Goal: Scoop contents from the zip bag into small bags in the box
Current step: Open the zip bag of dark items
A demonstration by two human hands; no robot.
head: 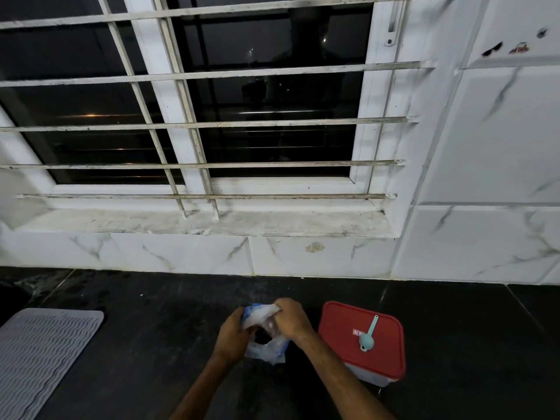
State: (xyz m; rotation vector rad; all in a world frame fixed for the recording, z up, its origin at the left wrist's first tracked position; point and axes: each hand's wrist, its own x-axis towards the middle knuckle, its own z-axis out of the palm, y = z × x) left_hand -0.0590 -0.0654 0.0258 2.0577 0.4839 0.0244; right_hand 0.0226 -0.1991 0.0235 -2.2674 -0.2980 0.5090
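Plastic zip bag in right hand

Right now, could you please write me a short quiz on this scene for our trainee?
1. True or false: the red lid is off the box.
2. Where does the light-blue scoop lie? A) on the red lid B) on the grey mat C) on the window sill
3. Fill in: the zip bag is gripped by ___ hands.
Key: 1 false, the lid sits on the box. 2 A. 3 both: the left hand and the right hand hold it.
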